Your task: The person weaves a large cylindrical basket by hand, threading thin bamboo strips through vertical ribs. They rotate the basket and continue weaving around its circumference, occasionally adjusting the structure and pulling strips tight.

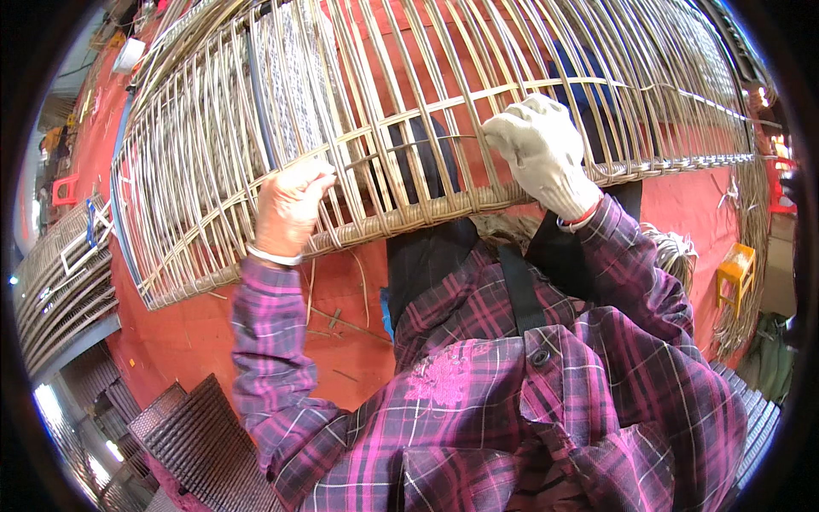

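Note:
A large woven frame of pale, slender wicker rods (426,72) lies across in front of me and over my legs. A thin brown wicker strand (411,147) crosses the rods between my two hands. Bare and closed, my left hand (292,206) grips the strand's left end close to the frame's near rim (367,227). My right hand (544,154) wears a white knit glove; its fingers are curled closed at the strand's right end, beside a rod. The fingertips of the gloved hand are partly hidden. Above the strand, a pale flat band (461,100) runs woven through the rods.
Red sheeting (341,294) covers the floor, with scraps of strand on it. Dark woven panels (196,435) stand at the lower left. A yellow stool (735,275) is on the right, near a bundle of pale strands (674,249). More rod frames (64,273) are stacked far left.

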Action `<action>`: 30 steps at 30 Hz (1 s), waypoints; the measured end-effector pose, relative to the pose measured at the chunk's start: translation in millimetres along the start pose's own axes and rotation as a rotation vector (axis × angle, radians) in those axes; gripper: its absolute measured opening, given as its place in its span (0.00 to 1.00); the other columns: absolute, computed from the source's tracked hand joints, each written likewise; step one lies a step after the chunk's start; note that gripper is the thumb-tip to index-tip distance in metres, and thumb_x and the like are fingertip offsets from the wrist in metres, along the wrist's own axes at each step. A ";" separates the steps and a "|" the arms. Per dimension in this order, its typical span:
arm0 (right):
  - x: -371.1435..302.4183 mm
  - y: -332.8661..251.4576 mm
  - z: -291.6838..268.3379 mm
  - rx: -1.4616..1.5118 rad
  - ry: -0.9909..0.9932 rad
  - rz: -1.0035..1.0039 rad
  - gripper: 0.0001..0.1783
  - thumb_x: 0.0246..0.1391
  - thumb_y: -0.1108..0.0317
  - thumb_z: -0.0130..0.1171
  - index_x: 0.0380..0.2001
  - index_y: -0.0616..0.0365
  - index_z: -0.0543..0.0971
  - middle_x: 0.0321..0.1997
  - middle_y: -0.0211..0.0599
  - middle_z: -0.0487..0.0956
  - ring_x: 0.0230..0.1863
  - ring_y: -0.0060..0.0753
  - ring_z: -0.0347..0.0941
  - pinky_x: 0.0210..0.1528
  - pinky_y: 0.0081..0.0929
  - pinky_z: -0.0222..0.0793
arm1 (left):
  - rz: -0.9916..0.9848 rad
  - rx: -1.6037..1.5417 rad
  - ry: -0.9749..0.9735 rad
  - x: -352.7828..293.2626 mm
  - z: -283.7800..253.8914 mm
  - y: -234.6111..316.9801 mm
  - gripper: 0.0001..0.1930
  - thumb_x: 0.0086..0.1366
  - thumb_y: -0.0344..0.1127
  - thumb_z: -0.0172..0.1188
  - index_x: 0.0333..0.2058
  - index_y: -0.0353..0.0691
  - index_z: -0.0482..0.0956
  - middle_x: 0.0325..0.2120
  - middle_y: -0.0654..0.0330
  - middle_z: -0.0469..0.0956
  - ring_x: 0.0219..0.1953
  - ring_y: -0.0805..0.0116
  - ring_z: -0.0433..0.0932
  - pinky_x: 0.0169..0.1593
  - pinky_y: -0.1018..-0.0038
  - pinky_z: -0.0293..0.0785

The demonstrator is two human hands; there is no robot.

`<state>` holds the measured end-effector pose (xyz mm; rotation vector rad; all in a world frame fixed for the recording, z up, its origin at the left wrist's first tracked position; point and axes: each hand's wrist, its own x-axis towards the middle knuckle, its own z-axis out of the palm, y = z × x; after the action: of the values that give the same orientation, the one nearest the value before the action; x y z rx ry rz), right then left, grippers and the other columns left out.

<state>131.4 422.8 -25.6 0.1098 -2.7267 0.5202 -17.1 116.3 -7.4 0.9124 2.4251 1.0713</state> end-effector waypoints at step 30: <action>-64.2 9.1 -16.3 0.056 0.016 -0.105 0.29 0.30 0.65 0.68 0.45 0.45 0.81 0.52 0.25 0.79 0.45 0.33 0.76 0.50 0.38 0.69 | 0.057 0.437 -0.151 -40.8 2.1 15.8 0.12 0.60 0.31 0.64 0.21 0.37 0.72 0.22 0.57 0.68 0.28 0.56 0.70 0.33 0.63 0.63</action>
<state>195.4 437.8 -37.9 0.2597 -2.6739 0.5642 20.8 98.0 4.9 1.1535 2.5597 0.4674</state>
